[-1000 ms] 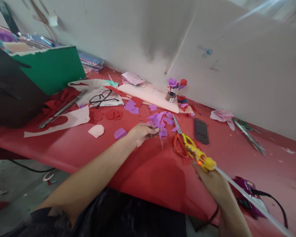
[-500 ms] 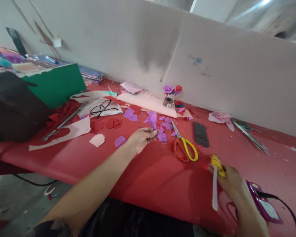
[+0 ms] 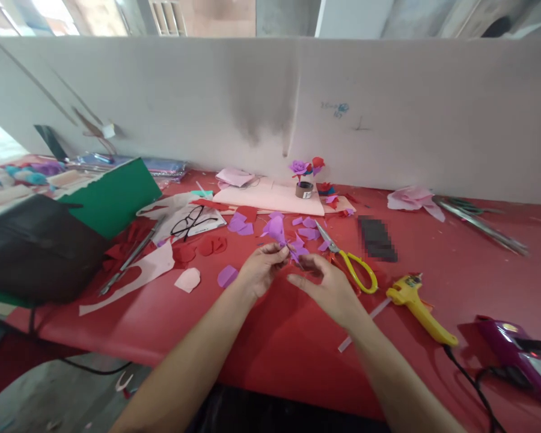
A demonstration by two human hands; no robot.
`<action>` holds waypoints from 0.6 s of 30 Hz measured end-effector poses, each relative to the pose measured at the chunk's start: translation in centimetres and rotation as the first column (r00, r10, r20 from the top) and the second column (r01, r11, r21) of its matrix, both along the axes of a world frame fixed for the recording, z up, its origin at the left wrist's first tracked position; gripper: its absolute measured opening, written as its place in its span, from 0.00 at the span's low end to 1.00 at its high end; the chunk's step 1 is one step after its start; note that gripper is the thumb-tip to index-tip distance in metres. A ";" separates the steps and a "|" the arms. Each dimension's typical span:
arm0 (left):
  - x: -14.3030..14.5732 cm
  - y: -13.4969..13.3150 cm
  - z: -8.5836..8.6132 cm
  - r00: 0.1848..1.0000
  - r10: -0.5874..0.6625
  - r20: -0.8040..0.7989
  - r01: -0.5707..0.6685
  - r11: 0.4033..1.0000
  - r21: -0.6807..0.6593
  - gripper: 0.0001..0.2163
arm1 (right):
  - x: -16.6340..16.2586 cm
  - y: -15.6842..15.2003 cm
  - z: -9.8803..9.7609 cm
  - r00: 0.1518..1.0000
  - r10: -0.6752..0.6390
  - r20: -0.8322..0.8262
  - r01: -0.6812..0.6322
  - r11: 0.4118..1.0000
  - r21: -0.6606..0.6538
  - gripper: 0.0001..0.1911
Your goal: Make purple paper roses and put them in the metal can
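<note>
My left hand (image 3: 267, 264) is closed, its thumb and fingers pinching the base of a purple paper flower (image 3: 276, 230). Close to the flower's lower end is my right hand (image 3: 327, 285), thumb and fingers apart, with nothing visibly gripped. Whether its fingertips touch the flower I cannot tell. Purple paper petals (image 3: 307, 230) lie just beyond the hands. Scissors (image 3: 358, 272) with yellow and red handles rest beside my right hand, the red loop partly hidden. A yellow glue gun (image 3: 417, 307) lies farther right, its clear glue stick (image 3: 365, 325) passing behind my right forearm.
A tape roll (image 3: 303, 191) holds finished paper flowers (image 3: 300, 168) near the wall. Black eyeglasses (image 3: 193, 222), red paper pieces (image 3: 211, 245) and a dark bag (image 3: 40, 246) are on the left. A dark pixelated slab (image 3: 377, 239) and a purple box (image 3: 518, 352) with a cable lie right.
My right hand has let go of the glue gun, which now lies on the table, and has moved left beside the flower. My left hand keeps its pinch. The view has shifted.
</note>
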State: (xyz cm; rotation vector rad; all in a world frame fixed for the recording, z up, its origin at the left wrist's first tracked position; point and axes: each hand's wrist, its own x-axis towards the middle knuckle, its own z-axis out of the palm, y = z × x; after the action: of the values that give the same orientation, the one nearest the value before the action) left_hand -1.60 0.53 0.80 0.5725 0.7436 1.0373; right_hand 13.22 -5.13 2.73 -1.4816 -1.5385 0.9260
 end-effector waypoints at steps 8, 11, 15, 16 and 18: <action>0.5 -0.2 0.1 1.000 0.020 0.009 -0.020 1.000 -0.004 0.13 | -2.2 1.0 -2.3 0.901 -0.088 -0.425 0.117 0.992 0.043 0.14; 0.7 -0.3 -0.1 0.999 0.034 -0.004 -0.034 0.999 0.007 0.13 | -2.3 0.8 -2.5 0.880 -0.137 -0.454 0.168 0.985 0.029 0.14; 0.8 -0.3 -0.3 0.997 0.056 -0.045 -0.055 0.998 0.019 0.13 | -2.3 0.8 -2.9 0.879 -0.180 -0.442 0.217 0.975 0.034 0.14; 0.8 -0.3 -0.3 0.997 0.060 -0.050 -0.059 0.998 0.021 0.13 | -2.2 0.8 -2.9 0.883 -0.188 -0.430 0.229 0.972 0.046 0.14; 0.9 -0.3 -0.3 0.996 0.064 -0.057 -0.063 0.998 0.022 0.13 | -2.1 0.8 -2.9 0.900 -0.197 -0.390 0.248 0.965 0.083 0.14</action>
State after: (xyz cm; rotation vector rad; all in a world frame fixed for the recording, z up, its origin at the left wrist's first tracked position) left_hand -0.73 0.21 0.45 0.6016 0.8073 1.0922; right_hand 11.11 -4.35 -0.15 -1.2650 -1.1000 0.8939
